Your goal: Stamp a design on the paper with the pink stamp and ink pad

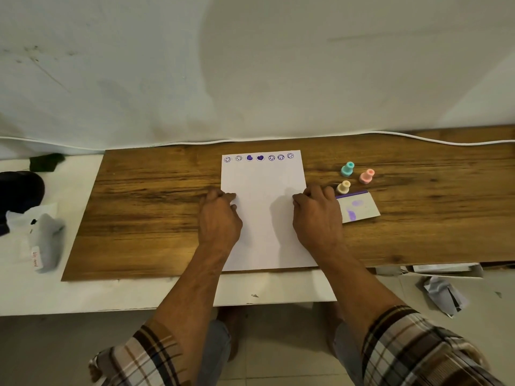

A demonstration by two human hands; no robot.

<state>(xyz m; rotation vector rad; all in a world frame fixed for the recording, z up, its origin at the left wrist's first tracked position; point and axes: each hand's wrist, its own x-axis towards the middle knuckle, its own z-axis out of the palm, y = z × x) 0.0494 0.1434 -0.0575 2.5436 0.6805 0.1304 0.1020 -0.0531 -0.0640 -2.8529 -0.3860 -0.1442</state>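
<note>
A white sheet of paper [263,215] lies on the wooden board [156,207], with a row of purple smiley and heart prints along its far edge. My left hand [218,218] rests on the sheet's left edge and my right hand [317,215] on its right edge, fingers curled down on the paper. The pink stamp [366,176] stands upright to the right of the paper, untouched. The ink pad [358,206], a white box smeared with purple, lies just right of my right hand.
A teal stamp [347,168] and a cream stamp [343,187] stand near the pink one. A white cable [418,137] runs along the board's far edge. Dark items and a plastic bag [41,232] sit at the left. Crumpled paper [443,293] lies lower right.
</note>
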